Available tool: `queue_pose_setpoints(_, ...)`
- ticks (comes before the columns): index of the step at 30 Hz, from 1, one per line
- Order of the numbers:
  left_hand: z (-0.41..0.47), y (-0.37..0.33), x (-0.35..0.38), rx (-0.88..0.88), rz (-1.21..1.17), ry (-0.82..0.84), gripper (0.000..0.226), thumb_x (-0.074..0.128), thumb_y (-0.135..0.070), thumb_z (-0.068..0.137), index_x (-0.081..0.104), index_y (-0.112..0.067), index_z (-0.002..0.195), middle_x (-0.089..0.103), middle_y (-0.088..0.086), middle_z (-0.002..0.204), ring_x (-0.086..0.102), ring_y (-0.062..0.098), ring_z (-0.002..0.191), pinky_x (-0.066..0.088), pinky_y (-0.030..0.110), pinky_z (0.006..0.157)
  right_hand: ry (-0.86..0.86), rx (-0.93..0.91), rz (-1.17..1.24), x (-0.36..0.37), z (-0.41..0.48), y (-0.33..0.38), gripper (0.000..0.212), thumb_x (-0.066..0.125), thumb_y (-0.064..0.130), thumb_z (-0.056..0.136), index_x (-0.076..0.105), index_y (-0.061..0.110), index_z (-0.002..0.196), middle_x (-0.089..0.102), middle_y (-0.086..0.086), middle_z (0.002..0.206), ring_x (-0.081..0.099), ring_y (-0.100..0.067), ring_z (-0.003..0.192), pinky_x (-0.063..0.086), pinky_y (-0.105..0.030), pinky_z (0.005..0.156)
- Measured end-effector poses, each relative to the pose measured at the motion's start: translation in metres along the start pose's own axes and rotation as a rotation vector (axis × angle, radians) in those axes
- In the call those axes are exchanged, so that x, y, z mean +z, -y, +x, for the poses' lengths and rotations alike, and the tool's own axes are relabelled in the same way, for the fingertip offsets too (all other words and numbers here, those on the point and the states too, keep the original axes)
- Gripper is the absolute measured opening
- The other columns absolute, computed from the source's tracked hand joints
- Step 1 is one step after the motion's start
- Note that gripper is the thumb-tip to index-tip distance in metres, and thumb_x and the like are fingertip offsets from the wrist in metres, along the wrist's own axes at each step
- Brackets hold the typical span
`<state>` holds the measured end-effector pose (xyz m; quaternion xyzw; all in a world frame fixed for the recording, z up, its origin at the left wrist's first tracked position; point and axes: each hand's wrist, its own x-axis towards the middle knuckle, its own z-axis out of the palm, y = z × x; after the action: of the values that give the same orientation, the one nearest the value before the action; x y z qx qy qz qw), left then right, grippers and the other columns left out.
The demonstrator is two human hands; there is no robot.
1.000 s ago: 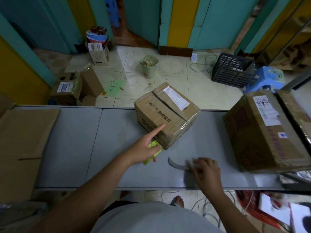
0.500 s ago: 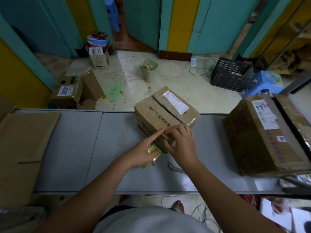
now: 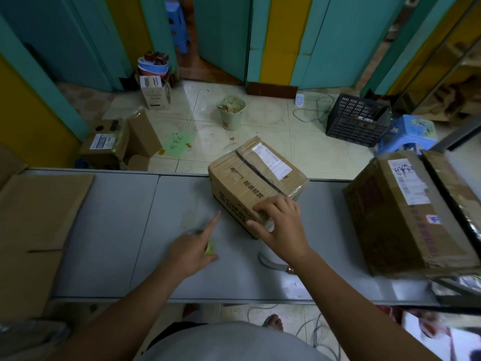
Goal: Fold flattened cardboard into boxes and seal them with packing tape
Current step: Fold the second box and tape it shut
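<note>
1. the small box (image 3: 250, 183) sits at the far edge of the grey table (image 3: 117, 230), turned corner-first toward the person.
2. the right hand (image 3: 282, 227) grasps its near corner, fingers over the top and thumb on the side.
3. the left hand (image 3: 192, 246), blurred, grips a yellow-green thing (image 3: 209, 247) with the forefinger pointing out, apart from the box.
4. a curved knife (image 3: 270, 264) lies by the right wrist.
5. a big box (image 3: 406, 217) stands to the right and flat cardboard (image 3: 39, 217) lies to the left.

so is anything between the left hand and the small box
Nothing visible: only bare table separates the left hand, gripping a green item, from the small box. The curved knife lies nearer, under the right wrist, off that line.
</note>
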<state>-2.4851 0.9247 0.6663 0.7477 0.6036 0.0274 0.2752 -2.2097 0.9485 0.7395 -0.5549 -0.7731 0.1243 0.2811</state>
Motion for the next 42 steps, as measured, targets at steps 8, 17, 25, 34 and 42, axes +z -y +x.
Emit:
queue_pose_setpoints(8, 0.007, -0.008, -0.006, -0.027, -0.086, -0.273, 0.057, 0.065, -0.055, 0.098, 0.043, -0.046, 0.15, 0.064, -0.018, 0.074, 0.06, -0.001, 0.065, 0.047, 0.025, 0.061, 0.095, -0.091, 0.088, -0.036, 0.02, -0.02, 0.021, 0.058, 0.033, 0.106, 0.075, 0.026, 0.116, 0.067, 0.016, 0.118, 0.055, -0.009, 0.12, 0.037, -0.039, 0.109)
queue_pose_setpoints(17, 0.038, -0.093, -0.023, -0.031, -0.903, -0.244, 0.075, 0.064, -0.05, 0.1, 0.031, -0.024, 0.162, 0.045, -0.015, 0.154, 0.054, -0.019, 0.122, 0.049, 0.01, 0.096, 0.059, 0.435, 0.246, -0.05, 0.049, -0.075, 0.039, 0.061, 0.037, 0.103, 0.059, 0.028, 0.141, 0.052, 0.001, 0.137, 0.053, -0.01, 0.121, 0.039, -0.03, 0.105)
queue_pose_setpoints(25, 0.038, -0.067, -0.06, 0.024, -0.97, -0.258, 0.048, 0.068, -0.037, 0.103, 0.051, -0.046, 0.148, 0.058, -0.019, 0.147, 0.055, 0.001, 0.136, 0.049, 0.035, 0.114, 0.078, 0.355, 0.311, -0.034, 0.008, -0.042, 0.027, 0.067, 0.036, 0.1, 0.067, 0.033, 0.127, 0.049, 0.004, 0.128, 0.06, -0.005, 0.106, 0.049, -0.018, 0.095)
queue_pose_setpoints(34, 0.04, -0.055, -0.063, 0.148, -0.634, -0.307, 0.031, 0.075, -0.041, 0.096, 0.074, -0.041, 0.126, 0.031, -0.018, 0.163, 0.035, 0.01, 0.152, 0.038, 0.039, 0.123, -0.012, 0.364, 0.212, -0.025, 0.003, -0.024, 0.024, 0.076, 0.054, 0.088, 0.071, 0.04, 0.108, 0.043, 0.014, 0.123, 0.054, 0.007, 0.102, 0.045, -0.01, 0.08)
queue_pose_setpoints(42, 0.056, -0.064, -0.068, 0.449, -0.139, -0.41, 0.038, 0.072, -0.047, 0.093, 0.077, -0.026, 0.125, 0.067, -0.008, 0.137, 0.054, 0.018, 0.136, 0.047, 0.054, 0.112, 0.053, -0.057, -0.003, -0.029, 0.021, -0.036, 0.033, 0.073, 0.046, 0.088, 0.083, 0.02, 0.106, 0.07, 0.002, 0.114, 0.058, -0.025, 0.111, 0.052, -0.05, 0.091)
